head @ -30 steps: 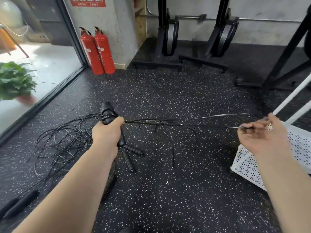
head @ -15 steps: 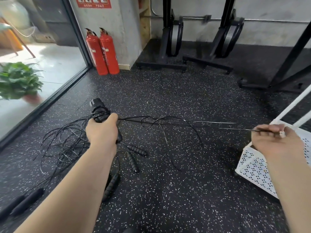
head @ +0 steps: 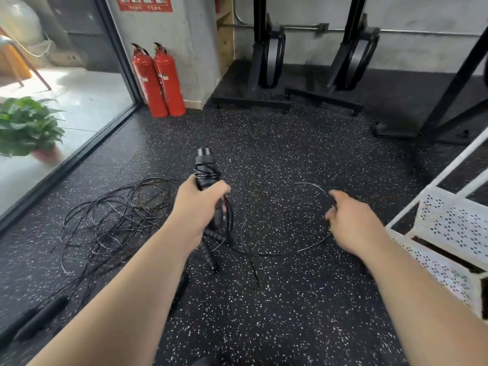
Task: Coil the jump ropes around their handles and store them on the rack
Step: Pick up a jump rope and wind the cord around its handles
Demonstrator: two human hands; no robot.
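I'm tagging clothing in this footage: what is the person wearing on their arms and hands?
Nothing shows: the left forearm and right forearm are bare to the frame's edge, no sleeves in view. The left hand and right hand have no gloves; no watch, bracelet or ring is visible.

Floor (head: 290,299): black, with white speckle scattered throughout. Jump rope handles (head: 206,170): black. Ribbed handles (head: 208,249): black, ringed texture. Loose cord (head: 311,186) and tangled cords (head: 113,220): black with pale grey sheen. Rack (head: 449,223): white, with a regular pattern of small dark perforations. Fire extinguishers (head: 158,80): red, black tops. Plant (head: 26,125): green. Pot (head: 47,155): reddish. Wall sign (head: 144,2): red.
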